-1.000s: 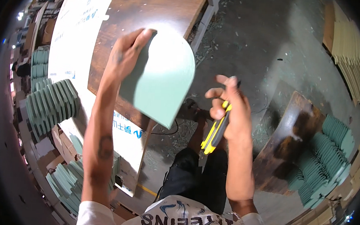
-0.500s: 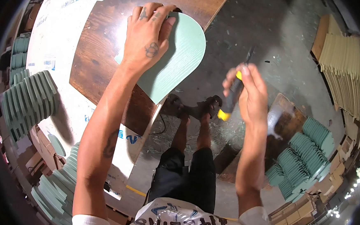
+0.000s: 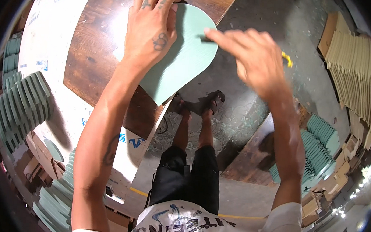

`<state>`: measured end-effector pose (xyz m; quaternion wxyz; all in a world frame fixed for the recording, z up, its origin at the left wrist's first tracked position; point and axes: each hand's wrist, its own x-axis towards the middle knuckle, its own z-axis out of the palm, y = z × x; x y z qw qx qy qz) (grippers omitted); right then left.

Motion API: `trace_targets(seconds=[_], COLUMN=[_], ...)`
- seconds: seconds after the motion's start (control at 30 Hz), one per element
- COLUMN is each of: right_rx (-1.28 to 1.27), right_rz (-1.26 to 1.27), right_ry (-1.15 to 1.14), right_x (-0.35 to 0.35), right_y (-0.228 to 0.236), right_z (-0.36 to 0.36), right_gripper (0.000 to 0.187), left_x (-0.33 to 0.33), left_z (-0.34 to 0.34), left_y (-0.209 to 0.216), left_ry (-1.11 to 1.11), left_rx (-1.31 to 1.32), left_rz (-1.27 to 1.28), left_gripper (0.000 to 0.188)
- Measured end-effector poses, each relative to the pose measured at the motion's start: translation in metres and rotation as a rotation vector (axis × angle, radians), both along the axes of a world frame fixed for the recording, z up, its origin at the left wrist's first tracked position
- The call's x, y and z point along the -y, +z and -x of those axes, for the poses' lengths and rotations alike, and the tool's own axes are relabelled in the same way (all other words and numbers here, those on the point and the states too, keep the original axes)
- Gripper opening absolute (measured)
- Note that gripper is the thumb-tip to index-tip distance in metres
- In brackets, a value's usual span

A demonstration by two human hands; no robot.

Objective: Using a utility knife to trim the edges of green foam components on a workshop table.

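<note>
A pale green foam piece (image 3: 184, 60) with one rounded end lies flat on a dark wooden board (image 3: 95, 55), its rounded side hanging past the board's edge. My left hand (image 3: 152, 27) presses down on the piece with fingers spread. My right hand (image 3: 253, 56) is blurred and grips a yellow-handled utility knife (image 3: 287, 58), whose dark blade tip touches the piece's upper right edge.
A row of green foam pieces (image 3: 20, 106) stands at the left, another stack (image 3: 320, 141) at the right. Beige sheets (image 3: 358, 71) are piled at the upper right. A white printed sheet (image 3: 50, 31) covers the table. Below are my legs and sandals on a concrete floor.
The green piece went from held up in my left hand to pressed flat on the board. My right hand swung the knife up to the piece's edge.
</note>
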<state>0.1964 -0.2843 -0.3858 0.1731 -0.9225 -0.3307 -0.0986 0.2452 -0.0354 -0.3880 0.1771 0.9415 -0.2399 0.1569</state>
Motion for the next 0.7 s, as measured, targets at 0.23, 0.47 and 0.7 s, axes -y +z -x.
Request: trace_targets(seconds=[0.23, 0.47, 0.7], right_rx=[-0.069, 0.005, 0.045], right_rz=[0.060, 0.068, -0.137], right_ry=[-0.028, -0.017, -0.040], right_x=[-0.008, -0.003, -0.001], right_y=[0.017, 0.004, -0.001], right_z=[0.047, 0.008, 0.013], right_gripper=[0.064, 0.070, 0.068], left_x=[0.000, 0.002, 0.001], left_z=[-0.001, -0.002, 0.000], left_y=[-0.011, -0.005, -0.007], left_ry=[0.054, 0.032, 0.022], left_rx=[0.020, 0.006, -0.009], left_rz=[0.009, 0.027, 0.021], left_gripper=[0.025, 0.027, 0.021])
